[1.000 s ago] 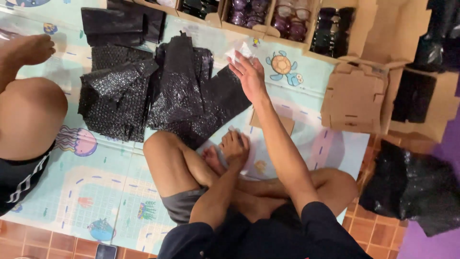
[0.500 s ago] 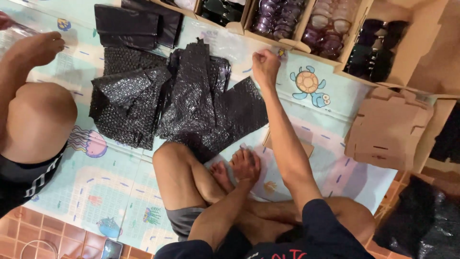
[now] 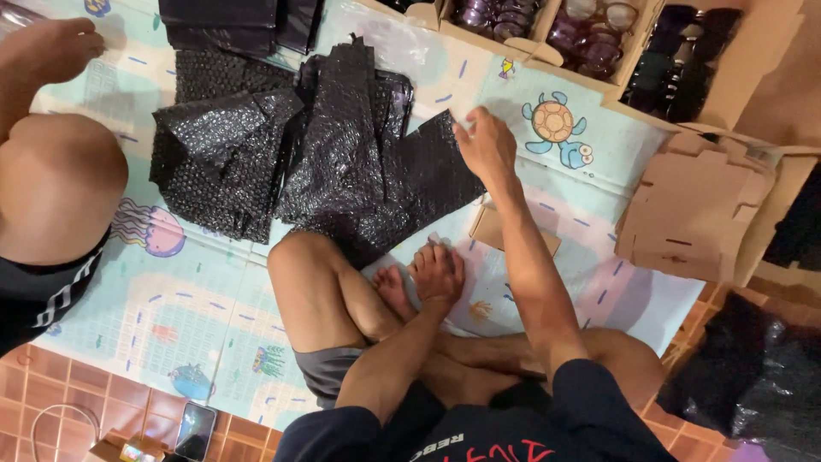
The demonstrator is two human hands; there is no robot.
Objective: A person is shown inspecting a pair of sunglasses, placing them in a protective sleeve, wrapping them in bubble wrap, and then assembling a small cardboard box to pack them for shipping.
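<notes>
The pile of black bubble wrap sheets (image 3: 325, 162) lies spread on the play mat (image 3: 171, 299), in front of the seated person's crossed legs. The right hand (image 3: 485, 144) is stretched forward to the pile's right edge, fingers curled and pinched at the corner of one sheet; whether it actually grips the sheet cannot be told. The left hand (image 3: 438, 272) rests on the person's own foot, fingers loosely bent, holding nothing. A small flat piece of cardboard (image 3: 496, 229) lies on the mat beneath the right forearm. To the right sits a folded cardboard box (image 3: 688, 210). Along the far edge stands an open cardboard tray of sunglasses (image 3: 590, 38). At the left, another person's bent knee (image 3: 56, 184) and hand (image 3: 51, 50) are in view. A phone (image 3: 195, 430) lies on the tiled floor (image 3: 51, 385) near the mat's edge.
</notes>
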